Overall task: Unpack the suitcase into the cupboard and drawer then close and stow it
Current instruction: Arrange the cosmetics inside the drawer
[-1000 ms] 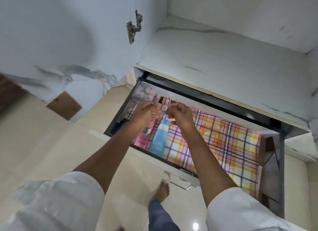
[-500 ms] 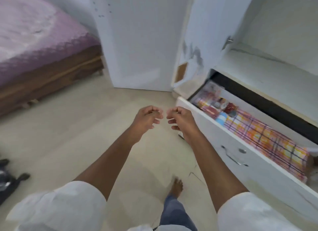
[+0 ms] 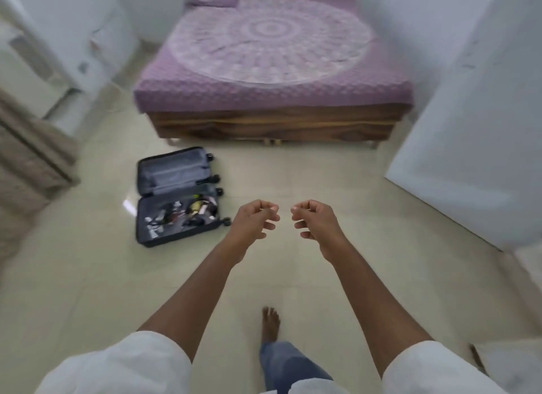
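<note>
A dark suitcase point(image 3: 164, 235) lies open flat on the tiled floor, left of centre. Its far half is bare grey lining; the near half holds several small items point(image 3: 187, 214), among them bottles and tubes. My left hand point(image 3: 255, 222) and my right hand point(image 3: 315, 222) hang side by side in mid-air to the right of the suitcase, fingers loosely curled, holding nothing. Neither hand touches the suitcase. A white cupboard door point(image 3: 481, 123) stands open at the right edge; the drawer is out of view.
A bed point(image 3: 272, 70) with a purple patterned cover and a wooden base stands ahead, just beyond the suitcase. Another white cupboard face point(image 3: 67, 35) and a beige curtain point(image 3: 29, 164) are at the left. My bare foot point(image 3: 269, 323) is on the floor below my hands.
I have turned away from the open drawer toward the bed and the suitcase. Both hands left the drawer holding nothing and have drawn slightly apart.
</note>
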